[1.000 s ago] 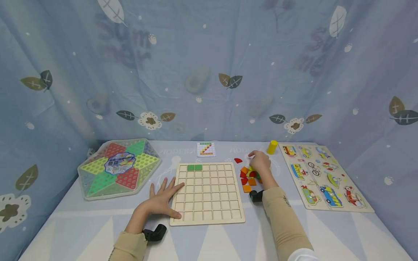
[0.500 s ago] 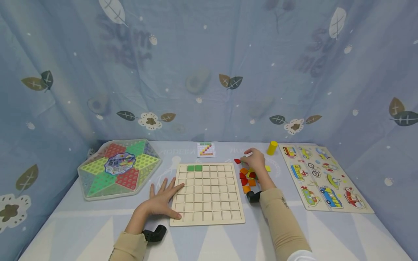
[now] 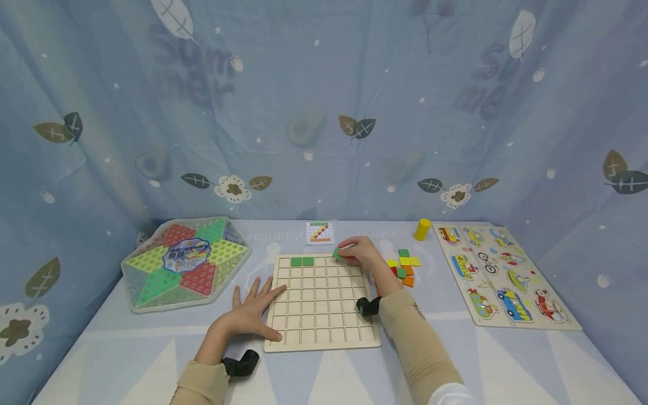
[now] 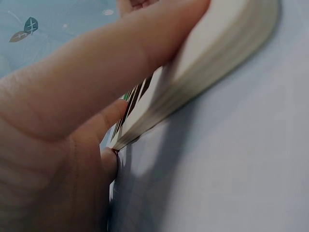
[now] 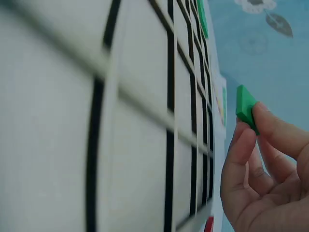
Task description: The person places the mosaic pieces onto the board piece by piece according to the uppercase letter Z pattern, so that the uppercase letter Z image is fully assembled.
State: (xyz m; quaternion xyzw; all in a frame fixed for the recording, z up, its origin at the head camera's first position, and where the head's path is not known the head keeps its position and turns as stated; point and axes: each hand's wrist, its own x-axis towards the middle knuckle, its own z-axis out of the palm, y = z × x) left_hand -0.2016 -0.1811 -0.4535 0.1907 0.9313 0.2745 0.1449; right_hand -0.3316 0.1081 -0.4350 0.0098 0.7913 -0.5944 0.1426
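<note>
A wooden grid board [image 3: 321, 306] lies on the table, with two green square tiles [image 3: 302, 261] side by side in its back row. My left hand [image 3: 249, 313] rests at the board's left edge, fingers spread, its thumb on the front left corner. In the left wrist view that thumb [image 4: 111, 63] lies over the board's rim. Above the back right part of the board, my right hand [image 3: 360, 251] pinches another green square tile [image 5: 246, 106] between thumb and fingertips.
A pattern card [image 3: 320, 232] lies behind the board. Right of it are loose coloured tiles [image 3: 407, 270], partly behind the right arm, and a yellow cylinder [image 3: 422, 229]. A picture puzzle board [image 3: 503, 275] lies at far right, a hexagonal game box [image 3: 185, 263] at left.
My right hand has picked up a green tile from the loose pile and moved left with it, over the board's back edge. My left hand has stayed in place.
</note>
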